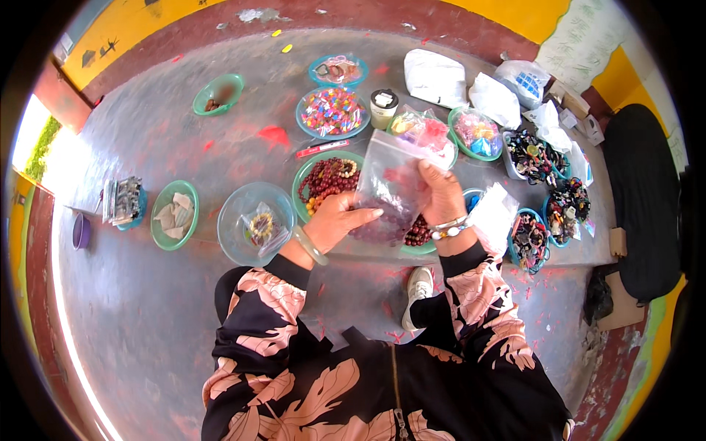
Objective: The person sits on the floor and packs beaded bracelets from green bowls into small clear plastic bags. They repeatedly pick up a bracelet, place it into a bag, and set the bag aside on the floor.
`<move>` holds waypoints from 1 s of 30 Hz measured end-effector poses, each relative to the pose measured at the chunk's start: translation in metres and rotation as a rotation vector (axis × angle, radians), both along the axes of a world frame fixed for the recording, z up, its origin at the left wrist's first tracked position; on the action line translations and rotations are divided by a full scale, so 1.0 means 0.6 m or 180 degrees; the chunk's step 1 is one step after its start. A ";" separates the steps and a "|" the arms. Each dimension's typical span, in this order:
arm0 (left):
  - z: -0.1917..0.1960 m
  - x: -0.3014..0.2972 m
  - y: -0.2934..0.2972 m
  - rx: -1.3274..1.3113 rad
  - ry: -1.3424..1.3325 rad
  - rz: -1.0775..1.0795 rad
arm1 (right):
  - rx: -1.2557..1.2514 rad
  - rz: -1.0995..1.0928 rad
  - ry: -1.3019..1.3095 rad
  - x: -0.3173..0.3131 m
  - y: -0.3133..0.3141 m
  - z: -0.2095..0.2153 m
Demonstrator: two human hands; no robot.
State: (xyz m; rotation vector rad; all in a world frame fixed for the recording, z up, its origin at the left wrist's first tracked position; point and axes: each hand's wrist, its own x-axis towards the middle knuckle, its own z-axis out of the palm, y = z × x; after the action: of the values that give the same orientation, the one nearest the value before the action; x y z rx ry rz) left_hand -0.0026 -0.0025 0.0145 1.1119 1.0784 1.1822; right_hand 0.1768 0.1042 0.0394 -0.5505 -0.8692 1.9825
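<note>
A clear plastic zip bag (391, 170) is held up in front of me between both hands. My left hand (340, 223) grips its lower left side, thumb across the front and fingers partly behind it. My right hand (443, 195) pinches the bag's right edge, thumb and fingers closed on it. Dark red shows through the lower part of the bag; I cannot tell whether it is inside or behind. Just beneath is a green basin (297, 173) of dark red and amber bead strings (327, 181), partly hidden by the bag and hands.
Left of the basin stands a clear bluish bowl (229, 234) with a bagged bracelet. Farther back are a bowl of colourful small pieces (332, 112), a lidded cup (383, 110) and a red marker (322, 149). Baskets of dark hair ties (531, 237) and white bags (434, 77) are at right.
</note>
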 end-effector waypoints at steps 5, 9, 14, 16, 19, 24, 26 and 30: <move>0.011 0.016 -0.003 0.0224 0.0264 0.0006 | 0.0006 -0.0352 -0.0045 0.012 0.009 -0.010; -0.014 0.013 -0.004 -0.0146 -0.0199 -0.0232 | -0.0090 -0.0508 -0.0177 0.007 0.008 -0.013; -0.015 0.016 -0.007 -0.0131 -0.0259 0.0089 | -0.0098 -0.0501 -0.0297 0.006 0.005 -0.014; -0.016 0.007 -0.006 -0.0159 -0.0298 0.0115 | -0.0124 -0.0454 -0.0347 -0.003 0.006 -0.009; 0.013 0.006 -0.016 -0.0307 -0.1287 0.0195 | -0.0393 0.0584 0.0146 -0.020 -0.020 0.041; 0.010 -0.003 -0.006 -0.0089 -0.1835 0.0653 | -0.0065 0.0731 -0.0472 -0.020 -0.026 -0.033; 0.003 -0.005 -0.005 -0.0097 -0.1736 0.0688 | -0.0135 0.0629 -0.0520 -0.022 -0.026 -0.033; -0.006 -0.007 -0.010 -0.0340 -0.1732 0.0814 | -0.0224 0.0623 -0.0509 -0.029 -0.027 -0.032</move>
State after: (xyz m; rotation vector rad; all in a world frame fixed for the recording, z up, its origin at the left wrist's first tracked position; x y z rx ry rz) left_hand -0.0066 -0.0082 0.0111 0.5256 0.8554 1.4988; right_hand 0.1595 0.0880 0.0202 -0.6947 -0.9860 2.1754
